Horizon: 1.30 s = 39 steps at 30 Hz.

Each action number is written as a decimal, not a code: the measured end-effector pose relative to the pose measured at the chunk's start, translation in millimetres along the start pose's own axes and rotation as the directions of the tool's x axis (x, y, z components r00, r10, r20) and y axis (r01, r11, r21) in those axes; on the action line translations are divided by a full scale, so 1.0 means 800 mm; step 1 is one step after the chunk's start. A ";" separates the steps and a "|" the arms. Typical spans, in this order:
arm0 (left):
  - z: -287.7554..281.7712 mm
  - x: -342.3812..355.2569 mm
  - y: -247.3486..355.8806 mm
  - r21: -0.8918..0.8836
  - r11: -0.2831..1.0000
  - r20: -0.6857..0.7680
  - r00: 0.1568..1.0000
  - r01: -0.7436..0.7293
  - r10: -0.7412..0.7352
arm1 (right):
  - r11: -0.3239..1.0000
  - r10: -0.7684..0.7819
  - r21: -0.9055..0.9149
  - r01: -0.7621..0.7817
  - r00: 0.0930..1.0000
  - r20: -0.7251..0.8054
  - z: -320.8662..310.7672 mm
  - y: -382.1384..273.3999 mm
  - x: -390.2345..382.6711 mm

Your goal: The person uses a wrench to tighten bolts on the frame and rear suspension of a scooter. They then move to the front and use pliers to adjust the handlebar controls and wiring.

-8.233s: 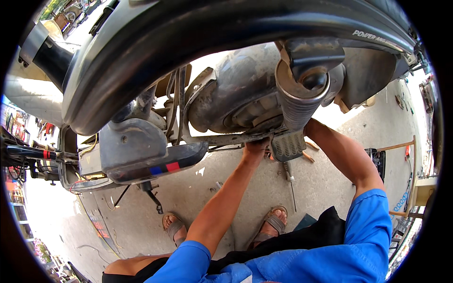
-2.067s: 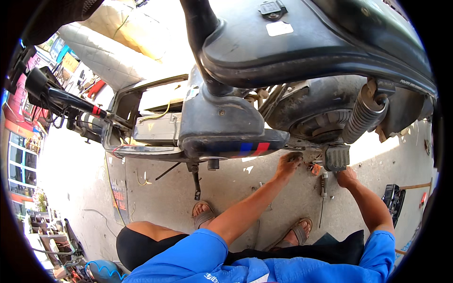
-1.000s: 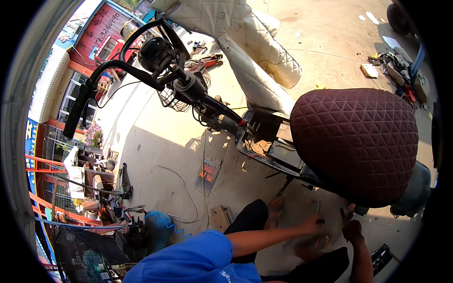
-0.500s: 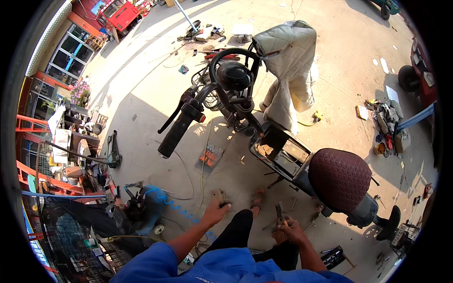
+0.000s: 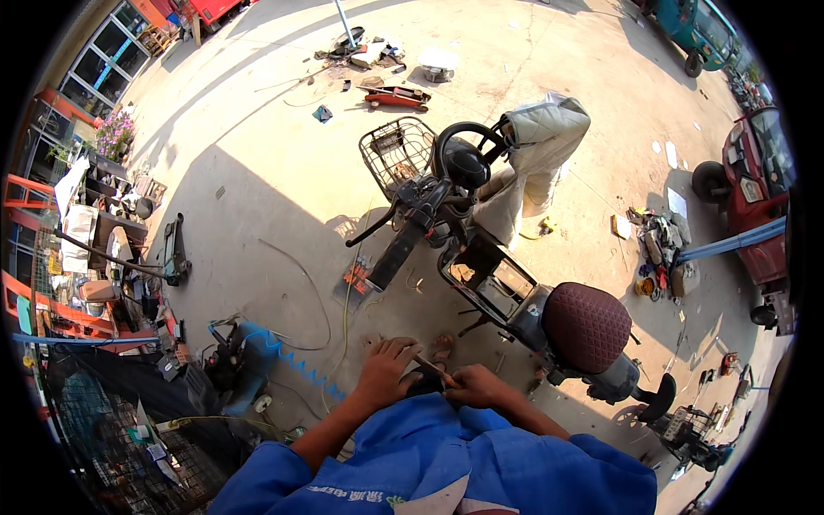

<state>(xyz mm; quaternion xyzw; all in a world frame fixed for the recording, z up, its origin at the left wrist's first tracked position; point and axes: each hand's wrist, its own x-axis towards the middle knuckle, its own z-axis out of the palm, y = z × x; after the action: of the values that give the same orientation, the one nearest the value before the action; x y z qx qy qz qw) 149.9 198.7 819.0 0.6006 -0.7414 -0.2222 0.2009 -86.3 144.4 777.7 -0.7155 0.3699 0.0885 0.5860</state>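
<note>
Item 1: a row of white printed characters, borne on the chest of a blue shirt [image 5: 378, 438], near centre; a small green emblem [image 5: 395, 500] is set beside the row. Item 2: orange-red markings, carried on a dark flat panel [image 5: 354, 283] laid on the ground, left of the handlebar grip [image 5: 400, 257]. Item 3: a pale plate [image 5: 752, 190], mounted on a red vehicle [image 5: 755, 236], far right; its marks are too small to be read.

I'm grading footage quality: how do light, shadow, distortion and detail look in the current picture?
Head view: the ground beyond the scooter glares in sun, while the left hand and right hand lie in shade; head view: upper-left windows look slanted, likely partly fisheye distortion; head view: the thin tool is too small to identify.
</note>
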 end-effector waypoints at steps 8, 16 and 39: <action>0.009 -0.029 0.013 0.088 0.985 0.387 0.906 0.148 -0.171 | 0.967 -0.251 0.082 0.240 0.953 0.172 -0.066 -0.078 -0.010; -0.005 -0.001 0.075 -0.158 0.921 -0.023 0.931 0.355 -0.363 | 0.494 -0.199 0.793 0.357 0.934 -0.296 -0.096 -0.079 -0.027; -0.207 0.150 -0.051 -0.231 0.973 -0.294 0.955 -0.025 -0.045 | 0.900 0.080 0.342 0.270 0.668 -0.740 -0.286 -0.214 0.162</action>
<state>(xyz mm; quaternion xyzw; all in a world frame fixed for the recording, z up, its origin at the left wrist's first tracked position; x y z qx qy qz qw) 252.3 59.5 935.7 0.6032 -0.6687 -0.2154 0.3775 43.7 -110.4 905.6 -0.5629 0.5456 -0.3221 0.5308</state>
